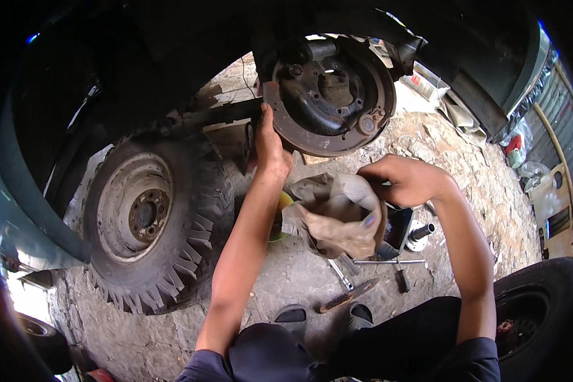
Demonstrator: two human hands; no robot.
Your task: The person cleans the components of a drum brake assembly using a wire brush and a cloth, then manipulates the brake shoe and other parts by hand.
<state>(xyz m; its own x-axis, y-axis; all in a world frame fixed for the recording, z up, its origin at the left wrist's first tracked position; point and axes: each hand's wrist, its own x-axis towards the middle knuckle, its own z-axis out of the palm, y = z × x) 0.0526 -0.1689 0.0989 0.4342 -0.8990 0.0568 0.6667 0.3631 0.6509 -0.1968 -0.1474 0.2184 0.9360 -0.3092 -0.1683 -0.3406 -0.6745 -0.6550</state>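
Observation:
Above and ahead of me hangs a dark, rusty brake backing plate (286, 127), round, with a hole through its middle. My left hand (271, 143) is raised to its left edge and closed there; the thumb shows, while the other fingers are mostly hidden. A small brown flat piece (271, 93) shows just above that thumb. My right hand (409, 181) is closed on the top edge of a crumpled beige cloth (344, 223), which hangs in folds below the plate. Part of a yellow round thing (284, 201) shows behind the cloth.
At left leans a big treaded wheel (148, 204). On the ground lie a T-shaped bar (388, 261), a chrome ratchet (340, 275), a screwdriver (402, 280) and a wooden-backed brush (350, 295). A hub-like metal part (420, 234) stands by a dark container (396, 229). Another tyre (541, 305) is lower right.

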